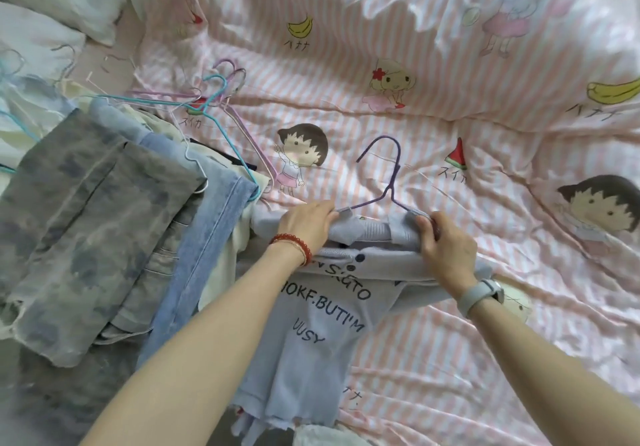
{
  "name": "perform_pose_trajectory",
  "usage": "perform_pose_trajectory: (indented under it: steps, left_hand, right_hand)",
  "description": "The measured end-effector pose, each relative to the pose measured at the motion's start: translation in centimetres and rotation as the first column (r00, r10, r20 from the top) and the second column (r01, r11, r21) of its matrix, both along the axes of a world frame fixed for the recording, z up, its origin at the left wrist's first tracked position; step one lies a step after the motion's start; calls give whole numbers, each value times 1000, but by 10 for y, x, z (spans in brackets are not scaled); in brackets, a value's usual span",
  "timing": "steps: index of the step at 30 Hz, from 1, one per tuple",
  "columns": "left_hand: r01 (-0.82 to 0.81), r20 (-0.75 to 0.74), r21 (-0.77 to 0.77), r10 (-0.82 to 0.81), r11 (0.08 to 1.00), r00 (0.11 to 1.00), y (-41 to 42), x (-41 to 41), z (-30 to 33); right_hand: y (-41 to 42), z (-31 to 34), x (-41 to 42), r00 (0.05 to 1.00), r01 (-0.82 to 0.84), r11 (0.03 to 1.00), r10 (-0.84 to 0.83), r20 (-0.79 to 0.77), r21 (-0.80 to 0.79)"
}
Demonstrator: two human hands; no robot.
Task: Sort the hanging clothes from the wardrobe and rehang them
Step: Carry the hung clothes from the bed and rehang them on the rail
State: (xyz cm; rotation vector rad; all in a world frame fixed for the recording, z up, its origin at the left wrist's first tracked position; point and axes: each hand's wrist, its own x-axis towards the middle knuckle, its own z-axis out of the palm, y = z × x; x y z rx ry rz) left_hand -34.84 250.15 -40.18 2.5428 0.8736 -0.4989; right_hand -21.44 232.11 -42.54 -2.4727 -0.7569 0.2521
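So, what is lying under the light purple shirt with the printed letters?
Under the light purple shirt the pink striped bedsheet shows around its edges. At its bottom hem a small red-and-white bit peeks out. Anything directly beneath the shirt is covered.

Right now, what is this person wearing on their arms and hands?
Both arms are bare, with no sleeves in view. The left wrist carries a red bead bracelet alongside a thin chain. The right wrist carries a watch with a pale grey band. No gloves or rings show on either hand.

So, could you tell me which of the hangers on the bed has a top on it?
The purple hanger between both hands, inside the lilac top; the hangers upper left lie bare.
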Motion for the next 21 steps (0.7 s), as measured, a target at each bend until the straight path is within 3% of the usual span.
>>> perform_pose_trajectory:
  steps: [5, 12, 17, 21]
  left_hand:
    - [-241, 33, -106, 246, 965, 969, -28, -62, 33]
    - [-593, 40, -297, 630, 748, 775, -48, -170, 81]
    - [-710, 127, -379, 793, 594, 596, -81, -259, 112]
    - [-811, 164, -419, 913, 408, 375, -135, -340, 124]
  right_hand:
    - [16, 9, -12, 963, -271, 959, 269, 37, 80]
    - [71, 42, -92, 878, -475, 867, 478, 15, 154]
    - [97, 72, -172, 720, -688, 704, 693, 43, 177]
    - [101, 96, -256, 517, -850, 498, 852, 85, 172]
